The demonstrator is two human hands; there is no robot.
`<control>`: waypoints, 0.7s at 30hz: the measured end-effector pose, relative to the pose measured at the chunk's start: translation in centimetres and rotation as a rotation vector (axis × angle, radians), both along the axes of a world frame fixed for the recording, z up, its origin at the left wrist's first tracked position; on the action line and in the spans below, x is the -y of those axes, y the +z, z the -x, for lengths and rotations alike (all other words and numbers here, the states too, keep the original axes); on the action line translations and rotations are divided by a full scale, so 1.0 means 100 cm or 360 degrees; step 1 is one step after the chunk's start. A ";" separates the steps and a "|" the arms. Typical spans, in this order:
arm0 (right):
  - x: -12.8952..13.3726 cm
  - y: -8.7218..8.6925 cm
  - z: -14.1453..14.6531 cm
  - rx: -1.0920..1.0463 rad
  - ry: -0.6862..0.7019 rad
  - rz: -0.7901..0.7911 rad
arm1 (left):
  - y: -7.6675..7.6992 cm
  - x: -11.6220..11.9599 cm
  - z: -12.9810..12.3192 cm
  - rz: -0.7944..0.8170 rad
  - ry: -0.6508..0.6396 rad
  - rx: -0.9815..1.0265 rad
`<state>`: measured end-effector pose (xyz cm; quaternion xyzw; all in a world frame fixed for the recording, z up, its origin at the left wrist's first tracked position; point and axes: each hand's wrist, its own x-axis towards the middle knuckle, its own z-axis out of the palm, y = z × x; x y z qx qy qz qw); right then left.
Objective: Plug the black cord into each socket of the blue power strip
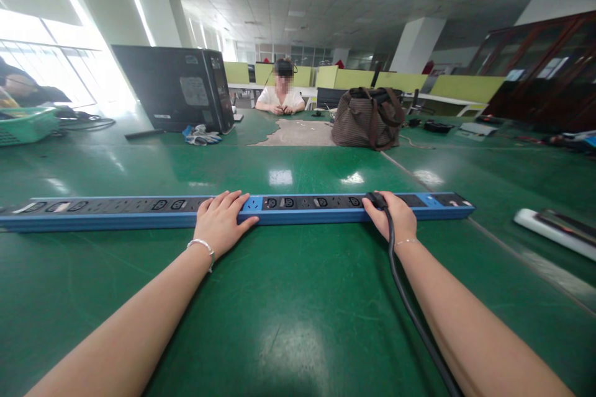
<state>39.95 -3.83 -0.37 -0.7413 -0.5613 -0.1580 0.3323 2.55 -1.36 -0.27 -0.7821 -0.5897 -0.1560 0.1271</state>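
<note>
A long blue power strip (307, 217) with black and blue sockets lies across the green table in front of me. My left hand (221, 220) rests over its middle, fingers laid across the top and thumb along the near side. Toward the strip's right part, my right hand (395, 217) is closed around a black power plug (376, 200). The plug is at the sockets; whether it is seated in one is hidden by my fingers. Its thick black cord (405, 298) runs down toward me beside my right forearm.
A black computer case (177, 87) stands back left, with gloves (202, 135) beside it. A brown bag (367, 116) sits farther back, near a seated person (280, 93). At left is a green basket (28, 126); at right lies a white and black strip (556, 232).
</note>
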 end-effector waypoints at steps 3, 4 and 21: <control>0.001 0.003 0.001 -0.0025 -0.0013 0.0081 | -0.001 0.000 0.000 -0.0003 -0.0004 -0.0001; 0.001 0.003 0.002 -0.0035 -0.0025 0.0090 | -0.001 0.000 0.000 -0.0002 -0.0005 0.0001; -0.003 0.003 -0.018 -0.0726 0.0079 -0.0366 | -0.001 -0.001 0.000 0.0027 0.0011 0.0016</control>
